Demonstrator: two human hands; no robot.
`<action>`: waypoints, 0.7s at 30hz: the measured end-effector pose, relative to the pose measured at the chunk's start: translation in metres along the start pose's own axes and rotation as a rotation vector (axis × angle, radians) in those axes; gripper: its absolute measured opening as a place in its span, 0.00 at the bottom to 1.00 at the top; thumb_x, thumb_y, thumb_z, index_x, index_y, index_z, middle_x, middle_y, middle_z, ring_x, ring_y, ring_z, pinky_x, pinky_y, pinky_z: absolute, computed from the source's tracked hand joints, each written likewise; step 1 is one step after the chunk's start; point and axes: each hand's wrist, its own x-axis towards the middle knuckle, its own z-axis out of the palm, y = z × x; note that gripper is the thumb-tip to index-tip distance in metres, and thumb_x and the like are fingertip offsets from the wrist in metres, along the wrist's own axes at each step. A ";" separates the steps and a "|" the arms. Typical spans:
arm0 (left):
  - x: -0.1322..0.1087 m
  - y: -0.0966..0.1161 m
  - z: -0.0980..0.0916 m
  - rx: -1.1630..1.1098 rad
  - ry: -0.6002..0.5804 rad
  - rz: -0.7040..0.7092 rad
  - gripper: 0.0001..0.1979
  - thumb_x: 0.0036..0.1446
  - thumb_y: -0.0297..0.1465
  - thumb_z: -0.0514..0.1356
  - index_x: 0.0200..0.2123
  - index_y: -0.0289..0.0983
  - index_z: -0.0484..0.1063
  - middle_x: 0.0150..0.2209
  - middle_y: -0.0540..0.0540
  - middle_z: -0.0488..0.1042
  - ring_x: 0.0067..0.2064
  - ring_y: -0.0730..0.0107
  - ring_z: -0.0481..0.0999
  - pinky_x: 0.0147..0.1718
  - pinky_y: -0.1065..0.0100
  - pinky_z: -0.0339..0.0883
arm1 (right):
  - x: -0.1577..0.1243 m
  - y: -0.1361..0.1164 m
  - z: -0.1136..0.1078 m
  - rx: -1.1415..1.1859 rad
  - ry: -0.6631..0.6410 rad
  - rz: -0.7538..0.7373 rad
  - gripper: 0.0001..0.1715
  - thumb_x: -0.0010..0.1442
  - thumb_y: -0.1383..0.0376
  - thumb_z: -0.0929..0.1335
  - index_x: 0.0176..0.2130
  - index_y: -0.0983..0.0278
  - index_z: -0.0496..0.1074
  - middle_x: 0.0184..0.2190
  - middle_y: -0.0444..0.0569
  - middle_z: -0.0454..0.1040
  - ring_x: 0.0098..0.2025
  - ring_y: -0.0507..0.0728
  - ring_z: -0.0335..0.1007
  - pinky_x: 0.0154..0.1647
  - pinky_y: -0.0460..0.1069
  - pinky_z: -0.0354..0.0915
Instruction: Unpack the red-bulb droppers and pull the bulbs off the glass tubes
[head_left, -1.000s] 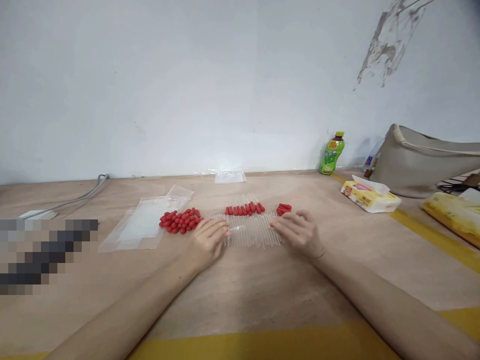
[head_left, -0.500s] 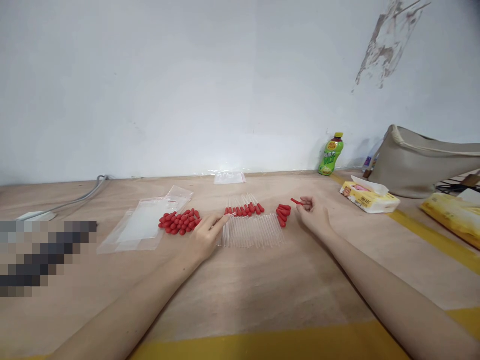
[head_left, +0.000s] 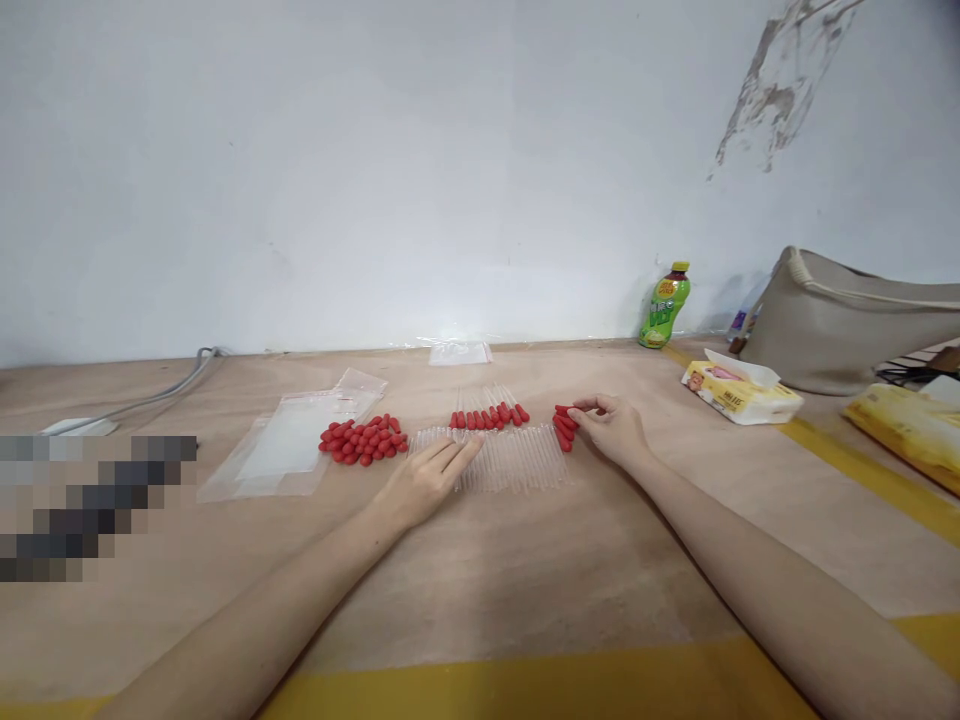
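Note:
My left hand point(head_left: 429, 480) rests over a row of clear glass dropper tubes point(head_left: 517, 460), fingers stretched across the row's left part. My right hand point(head_left: 615, 428) pinches a red rubber bulb point(head_left: 565, 410) at the top of a small group of red bulbs point(head_left: 564, 438), right of the tubes. Behind the tubes lies a row of droppers point(head_left: 484, 417), their red bulbs toward me and thin clear stems pointing away. Left of my left hand is a heap of loose red rubber bulbs point(head_left: 361, 440).
Clear plastic bags point(head_left: 277, 450) lie left of the heap, and a small bag point(head_left: 459, 353) by the wall. A green bottle point(head_left: 664, 308), a tissue pack point(head_left: 741, 392), a yellow pack point(head_left: 904, 430) and a beige bag point(head_left: 832, 325) stand to the right. A grey cable point(head_left: 176, 385) runs at left.
My right hand has moved left, bringing the red bulb to the small group. My left hand's fingers have straightened from a pinch and come down over the glass tubes.

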 end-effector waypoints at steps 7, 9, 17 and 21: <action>-0.005 0.005 0.006 -0.110 0.005 -0.084 0.25 0.60 0.27 0.50 0.59 0.30 0.48 0.34 0.42 0.72 0.35 0.65 0.72 0.35 0.65 0.70 | -0.001 -0.002 -0.007 -0.205 0.129 0.069 0.20 0.50 0.52 0.63 0.28 0.63 0.75 0.31 0.50 0.73 0.34 0.57 0.65 0.36 0.51 0.57; -0.007 0.005 0.007 -0.177 -0.027 -0.125 0.25 0.59 0.32 0.51 0.58 0.30 0.50 0.35 0.42 0.72 0.37 0.65 0.72 0.36 0.65 0.70 | -0.003 -0.006 -0.008 -0.227 0.160 0.084 0.20 0.51 0.53 0.62 0.28 0.63 0.75 0.31 0.50 0.73 0.34 0.58 0.65 0.37 0.52 0.55; -0.009 -0.001 -0.001 -0.296 -0.186 -0.243 0.26 0.55 0.43 0.55 0.54 0.37 0.61 0.52 0.40 0.67 0.55 0.55 0.62 0.50 0.53 0.60 | 0.005 -0.065 0.003 -0.599 -0.183 0.047 0.17 0.54 0.58 0.60 0.29 0.59 0.76 0.31 0.50 0.74 0.40 0.59 0.65 0.42 0.55 0.48; -0.009 -0.006 -0.003 -0.358 -0.325 -0.226 0.24 0.57 0.43 0.52 0.55 0.40 0.60 0.57 0.42 0.61 0.59 0.57 0.56 0.55 0.51 0.51 | 0.025 -0.083 0.028 -0.629 -0.374 0.165 0.13 0.51 0.59 0.62 0.29 0.56 0.76 0.29 0.48 0.75 0.38 0.59 0.67 0.41 0.54 0.51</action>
